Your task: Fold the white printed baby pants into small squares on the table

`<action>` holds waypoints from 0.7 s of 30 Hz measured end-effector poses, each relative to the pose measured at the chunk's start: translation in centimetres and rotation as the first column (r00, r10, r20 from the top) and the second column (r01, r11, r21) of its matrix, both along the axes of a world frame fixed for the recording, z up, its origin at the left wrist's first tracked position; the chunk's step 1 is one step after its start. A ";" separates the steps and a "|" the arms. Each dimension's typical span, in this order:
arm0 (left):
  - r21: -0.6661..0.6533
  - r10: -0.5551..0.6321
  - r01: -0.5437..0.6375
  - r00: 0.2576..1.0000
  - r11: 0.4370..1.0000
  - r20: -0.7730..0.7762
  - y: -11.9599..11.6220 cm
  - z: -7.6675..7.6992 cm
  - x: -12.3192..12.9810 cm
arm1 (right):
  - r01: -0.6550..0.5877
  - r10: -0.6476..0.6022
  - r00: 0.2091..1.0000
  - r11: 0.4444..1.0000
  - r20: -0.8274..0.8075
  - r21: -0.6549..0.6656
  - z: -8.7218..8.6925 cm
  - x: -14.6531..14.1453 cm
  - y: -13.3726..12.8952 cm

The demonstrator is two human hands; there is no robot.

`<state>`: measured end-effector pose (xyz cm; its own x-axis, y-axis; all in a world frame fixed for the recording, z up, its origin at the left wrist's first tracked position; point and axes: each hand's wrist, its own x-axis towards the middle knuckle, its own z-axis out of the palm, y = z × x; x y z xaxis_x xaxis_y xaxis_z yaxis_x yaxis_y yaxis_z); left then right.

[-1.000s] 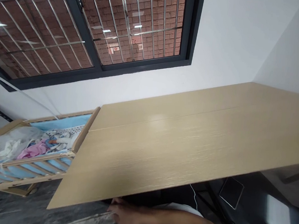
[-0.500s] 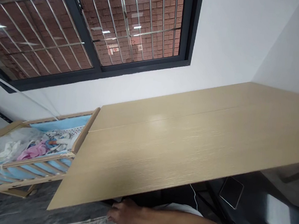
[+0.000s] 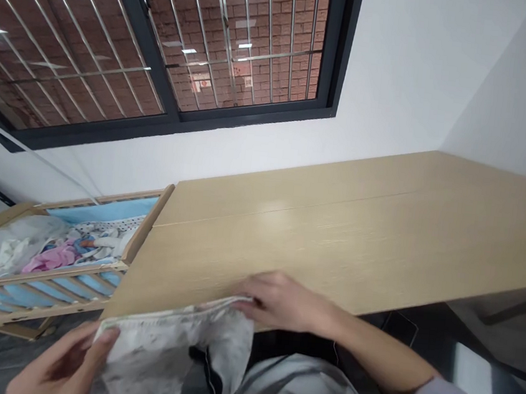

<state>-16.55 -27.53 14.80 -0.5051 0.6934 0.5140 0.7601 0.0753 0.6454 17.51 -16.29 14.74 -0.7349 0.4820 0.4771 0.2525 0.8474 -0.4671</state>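
Observation:
A white cloth [image 3: 154,342] with grey stains is stretched between my two hands at the near edge of the wooden table [image 3: 287,237]. At the lower left, my left hand [image 3: 70,358] pinches one corner of the cloth between thumb and fingers. My right hand [image 3: 278,300] grips the other end of its upper edge, over the tabletop. The cloth hangs down in front of my body, and its lower part runs out of view. A dark strip with a thin white line [image 3: 210,373] shows beside the cloth.
Left of the table stands a wooden crib [image 3: 134,233] with blue lining, holding clothes and a pink cloth [image 3: 52,257]. A barred window [image 3: 241,44] is set in the white wall behind. A dark surface with a white rectangular item [image 3: 474,376] lies at lower right.
My right hand has risen from below the table edge to above it, lifting the cloth. My left hand has come into view at the cloth's other corner.

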 end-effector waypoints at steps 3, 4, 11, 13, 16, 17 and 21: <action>-0.013 -0.106 0.110 0.982 0.994 0.155 2.5 2.6 3.1 | 0.014 -0.022 0.996 0.996 -0.086 -0.090 5.1 4.0 1.6; 0.004 -0.164 0.166 0.969 0.986 0.187 3.4 3.2 4.1 | 0.034 -0.045 0.996 0.991 -0.081 -0.132 6.3 5.1 2.2; -0.067 -0.544 0.560 0.822 0.826 0.168 11.2 3.1 9.2 | 0.096 -0.011 0.986 0.852 0.165 -0.514 7.2 10.5 9.5; -0.104 -0.618 0.642 0.763 0.760 0.190 13.8 1.9 9.8 | 0.116 0.010 0.978 0.803 0.208 -0.585 5.4 11.1 12.2; -0.131 -0.679 0.721 0.687 0.680 0.258 17.7 -0.6 10.1 | 0.191 -0.038 0.969 0.746 0.245 -0.638 2.0 11.4 15.9; -0.130 -0.679 0.731 0.674 0.670 0.290 19.0 -1.5 10.1 | 0.224 -0.074 0.965 0.727 0.250 -0.649 0.9 11.4 17.0; -0.151 -0.589 0.678 0.711 0.719 0.385 24.2 -5.3 10.2 | 0.280 -0.175 0.959 0.674 0.221 -0.684 -2.7 11.0 20.7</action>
<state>-6.35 -3.29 9.54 0.0144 0.9855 0.1691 0.4697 -0.1560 0.8690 28.49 4.45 12.04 -0.5839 0.7959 -0.1598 0.4935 0.1917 -0.8484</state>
